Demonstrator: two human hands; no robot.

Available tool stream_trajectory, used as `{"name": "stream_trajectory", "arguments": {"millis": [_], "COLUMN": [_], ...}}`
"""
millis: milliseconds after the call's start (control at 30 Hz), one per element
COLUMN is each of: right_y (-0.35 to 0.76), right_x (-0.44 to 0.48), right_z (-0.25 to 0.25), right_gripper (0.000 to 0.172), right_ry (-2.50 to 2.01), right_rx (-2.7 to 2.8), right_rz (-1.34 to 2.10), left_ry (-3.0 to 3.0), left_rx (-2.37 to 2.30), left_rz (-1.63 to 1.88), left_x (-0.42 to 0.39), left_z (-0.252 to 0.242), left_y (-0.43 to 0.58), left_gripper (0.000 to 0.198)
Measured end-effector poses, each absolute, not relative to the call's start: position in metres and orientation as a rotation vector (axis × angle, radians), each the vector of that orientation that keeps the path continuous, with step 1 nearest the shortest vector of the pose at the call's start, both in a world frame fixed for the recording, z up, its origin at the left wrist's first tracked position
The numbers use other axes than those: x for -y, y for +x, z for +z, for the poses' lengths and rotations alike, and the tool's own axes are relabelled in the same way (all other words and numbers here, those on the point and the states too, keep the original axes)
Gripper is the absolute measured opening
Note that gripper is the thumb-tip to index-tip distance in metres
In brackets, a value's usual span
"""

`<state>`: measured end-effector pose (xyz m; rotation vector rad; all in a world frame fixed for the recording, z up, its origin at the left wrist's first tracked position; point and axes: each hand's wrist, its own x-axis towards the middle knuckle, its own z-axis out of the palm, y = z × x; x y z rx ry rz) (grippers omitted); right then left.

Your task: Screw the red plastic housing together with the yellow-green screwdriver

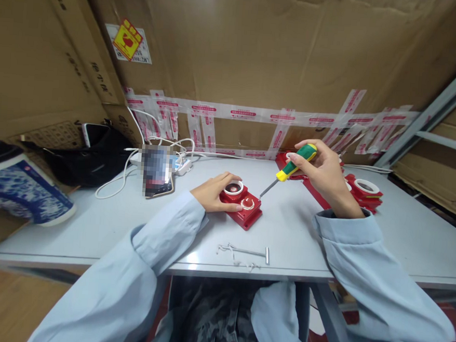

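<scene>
A red box-shaped device point(247, 219) with a white ring and a red knob on its face lies on the grey table. My left hand point(215, 192) is closed around its left side, thumb along the near edge. In my right hand point(322, 170) is a screwdriver point(297, 161) with a green and yellow handle, held in a pinch. Its shaft slants down to the left, and the tip meets the device's right corner; whether a screw sits there is too small to tell. Closer to the table edge lies a T-shaped metal tool point(251, 252) with bits of white string beside it.
More red devices point(361, 188) lie behind my right hand. To the left are a phone point(157, 174), tangled white cables point(124, 177), a black bag point(86, 158) and a blue-white cup point(24, 185). A taped cardboard wall point(259, 53) closes off the back; a metal frame point(431, 115) stands right.
</scene>
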<state>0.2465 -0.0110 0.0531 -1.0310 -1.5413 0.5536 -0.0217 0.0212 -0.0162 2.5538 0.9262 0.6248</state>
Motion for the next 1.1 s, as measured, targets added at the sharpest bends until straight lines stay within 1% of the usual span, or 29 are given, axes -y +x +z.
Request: {"name": "stream_trajectory", "arguments": {"millis": [300, 533, 733, 1100], "right_y": [0.244, 0.243, 0.244, 0.245], "right_x": [0.009, 0.005, 0.012, 0.01], "right_z": [0.047, 0.04, 0.047, 0.045], "right_gripper": [0.03, 0.036, 0.03, 0.029], "right_ry": [-1.072, -1.055, -1.041, -1.08], "right_rx": [1.59, 1.643, 1.596, 1.617], "right_rz": [0.548, 0.607, 0.609, 0.554], "left_ry": [2.562, 2.561, 2.565, 2.558], "left_rx": [-0.939, -0.94, -0.945, -0.942], "left_rz": [0.619, 0.616, 0.62, 0.621], "left_x": [-0.02, -0.02, -0.02, -0.02], "left_z": [-0.016, -0.016, -0.015, -0.016], "left_y": [-0.021, -0.021, -0.021, -0.021], "left_gripper": [0.069, 0.069, 0.068, 0.069]}}
